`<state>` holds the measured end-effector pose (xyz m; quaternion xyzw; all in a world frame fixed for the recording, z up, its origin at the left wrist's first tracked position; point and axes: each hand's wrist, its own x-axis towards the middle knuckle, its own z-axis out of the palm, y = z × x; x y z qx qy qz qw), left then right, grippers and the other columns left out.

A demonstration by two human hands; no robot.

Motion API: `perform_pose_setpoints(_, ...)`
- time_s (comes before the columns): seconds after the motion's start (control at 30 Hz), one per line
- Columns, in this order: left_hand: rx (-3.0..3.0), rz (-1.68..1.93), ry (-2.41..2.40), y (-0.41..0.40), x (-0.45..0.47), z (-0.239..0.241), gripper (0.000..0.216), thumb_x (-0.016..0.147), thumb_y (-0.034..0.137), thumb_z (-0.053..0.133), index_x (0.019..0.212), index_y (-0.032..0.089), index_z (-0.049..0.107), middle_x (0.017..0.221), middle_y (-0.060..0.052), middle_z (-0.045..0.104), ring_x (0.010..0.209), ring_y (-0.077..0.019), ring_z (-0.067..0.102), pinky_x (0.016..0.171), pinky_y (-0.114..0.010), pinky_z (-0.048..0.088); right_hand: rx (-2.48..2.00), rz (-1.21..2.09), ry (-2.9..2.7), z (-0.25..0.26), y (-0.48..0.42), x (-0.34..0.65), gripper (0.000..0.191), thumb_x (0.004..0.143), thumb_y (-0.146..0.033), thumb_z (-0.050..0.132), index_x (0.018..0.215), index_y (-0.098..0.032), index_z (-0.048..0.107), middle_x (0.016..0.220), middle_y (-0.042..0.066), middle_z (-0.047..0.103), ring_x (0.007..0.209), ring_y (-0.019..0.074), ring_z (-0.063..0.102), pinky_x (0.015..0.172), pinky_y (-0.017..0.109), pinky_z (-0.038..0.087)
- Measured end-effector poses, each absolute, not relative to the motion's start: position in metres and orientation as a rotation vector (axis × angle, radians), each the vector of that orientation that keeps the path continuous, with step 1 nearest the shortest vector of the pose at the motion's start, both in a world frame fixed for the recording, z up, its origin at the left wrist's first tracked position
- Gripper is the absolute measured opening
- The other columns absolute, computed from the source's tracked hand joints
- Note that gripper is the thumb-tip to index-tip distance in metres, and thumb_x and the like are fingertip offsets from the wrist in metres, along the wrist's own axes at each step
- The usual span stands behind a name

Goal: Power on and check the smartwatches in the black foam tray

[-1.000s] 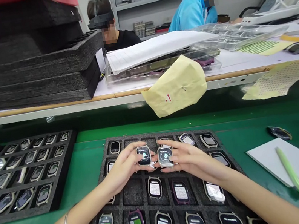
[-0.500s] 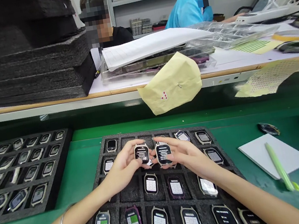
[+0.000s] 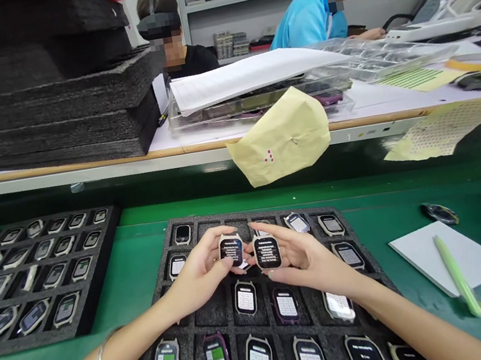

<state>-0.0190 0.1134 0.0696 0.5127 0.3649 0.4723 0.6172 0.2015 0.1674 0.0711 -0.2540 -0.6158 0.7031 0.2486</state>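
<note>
My left hand (image 3: 201, 272) pinches a smartwatch body (image 3: 231, 250) with a dark screen showing white text. My right hand (image 3: 301, 254) grips a second smartwatch body (image 3: 267, 252) with a similar text screen. Both watches are held side by side, screens up, just above a black foam tray (image 3: 168, 259) on the green belt. The tray's pockets hold several watch bodies with lit screens; a few pockets under my hands are bare. A silver bracelet sits on my left wrist.
A second black foam tray (image 3: 100, 277) of watches lies at the left. White paper (image 3: 423, 254) with a green pen (image 3: 457, 276) lies at the right, a dark watch part (image 3: 438, 212) beyond it. On the shelf: stacked foam trays (image 3: 43, 102), a yellow envelope (image 3: 282, 136), clear trays. Two people sit behind.
Both watch screens switched from a glowing graphic to dark pages of white text. My hands stayed over the tray's middle, shifting only slightly.
</note>
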Motion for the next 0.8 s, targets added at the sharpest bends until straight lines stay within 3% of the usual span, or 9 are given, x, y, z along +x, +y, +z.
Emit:
perform_pose_setpoints(0.13, 1.116, 1.083, 0.856, 0.114, -0.024, 0.069, 0.031, 0.088, 0.028, 0.061, 0.117, 0.022, 0.051, 0.105, -0.009, 0.064, 0.099, -0.0242, 0.064, 0.079, -0.037, 0.057, -0.748, 1.887, -1.884, 0.074, 0.165, 0.203, 0.077, 0.086, -0.019, 0.064, 0.150, -0.021, 0.022, 0.116, 0.009, 0.065, 0.106, 0.0222, 0.063, 0.090, 0.038, 0.054)
perform_pose_setpoints(0.27, 1.061, 1.100, 0.880, 0.116, -0.028, 0.068, 0.033, 0.084, 0.032, 0.067, 0.112, 0.020, 0.054, 0.101, -0.008, 0.065, 0.096, -0.0248, 0.065, 0.074, -0.035, 0.058, -0.829, 1.687, -2.126, 0.067, 0.168, 0.203, 0.069, 0.089, -0.020, 0.057, 0.150, -0.021, 0.024, 0.099, 0.006, 0.067, 0.086, 0.0199, 0.066, 0.079, 0.037, 0.057)
perform_pose_setpoints(0.5, 1.043, 1.132, 0.894, 0.118, -0.032, 0.071, 0.033, 0.081, 0.034, 0.069, 0.107, 0.018, 0.055, 0.094, -0.008, 0.067, 0.089, -0.0239, 0.067, 0.066, -0.032, 0.058, -0.968, 1.103, -2.442, 0.061, 0.192, 0.198, 0.055, 0.080, -0.020, 0.066, 0.132, -0.022, 0.048, 0.127, 0.010, 0.056, 0.080, 0.0219, 0.064, 0.080, 0.040, 0.053)
perform_pose_setpoints(0.63, 1.046, 1.132, 0.883, 0.117, -0.037, 0.073, 0.033, 0.083, 0.033, 0.067, 0.108, 0.017, 0.053, 0.095, -0.010, 0.067, 0.088, -0.0234, 0.067, 0.066, -0.033, 0.059, -0.894, 0.828, -2.545, 0.054, 0.212, 0.191, 0.046, 0.079, -0.020, 0.067, 0.123, -0.020, 0.055, 0.112, 0.009, 0.059, 0.097, 0.0270, 0.059, 0.085, 0.040, 0.050)
perform_pose_setpoints(0.8, 1.070, 1.132, 0.868, 0.115, -0.042, 0.074, 0.037, 0.082, 0.028, 0.068, 0.112, 0.017, 0.051, 0.096, -0.010, 0.066, 0.088, -0.0227, 0.066, 0.068, -0.034, 0.058, -0.889, 0.675, -2.626, 0.036, 0.233, 0.171, 0.054, 0.076, -0.013, 0.067, 0.128, -0.013, 0.052, 0.109, 0.013, 0.059, 0.106, 0.0300, 0.056, 0.090, 0.043, 0.047)
